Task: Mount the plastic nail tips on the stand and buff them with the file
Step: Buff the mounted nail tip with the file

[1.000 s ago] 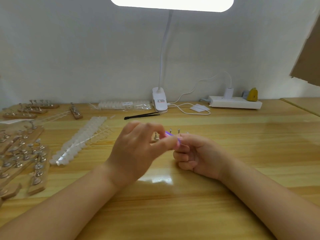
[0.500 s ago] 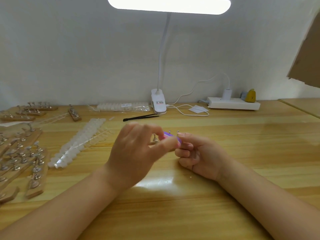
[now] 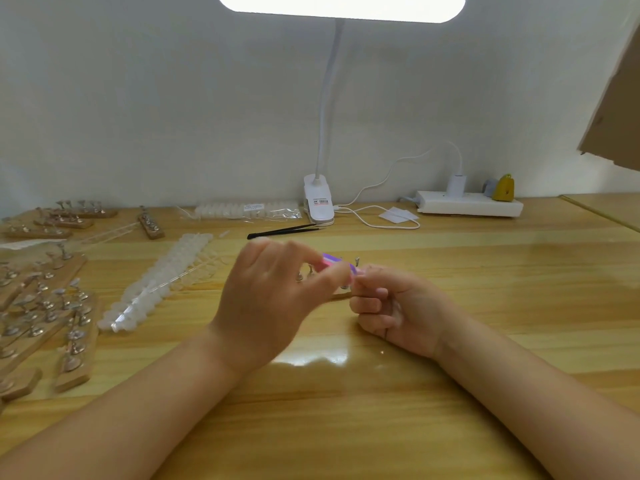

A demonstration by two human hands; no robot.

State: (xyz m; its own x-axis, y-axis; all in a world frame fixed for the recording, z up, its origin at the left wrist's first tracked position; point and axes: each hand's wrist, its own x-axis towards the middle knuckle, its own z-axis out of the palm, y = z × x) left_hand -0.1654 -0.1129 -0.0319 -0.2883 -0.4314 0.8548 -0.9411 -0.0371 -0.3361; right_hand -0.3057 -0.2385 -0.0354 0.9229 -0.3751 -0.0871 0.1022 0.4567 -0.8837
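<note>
- Since a second ago little has shifted: the left hand [image 3: 273, 299] still pinches the pink-and-purple file [image 3: 334, 263] between thumb and forefinger at mid-frame, and the file sits at a slightly different slant, which reads as short buffing strokes.
- The right hand [image 3: 391, 306] stays curled just right of the file, fingertips pinched at its end; what they grip, likely a nail tip, is hidden.
- The stand [image 3: 346, 293] lies on the worktop [image 3: 485, 289] behind both hands, as before, a few metal pegs [image 3: 356, 262] showing above them.
- Judged from this, buffing is under way, not finished.
- Strips of unused nail tips [image 3: 162, 282] lie in the left middle of the frame.
- The lamp clip [image 3: 318, 202] carries a small label, too small to read.
</note>
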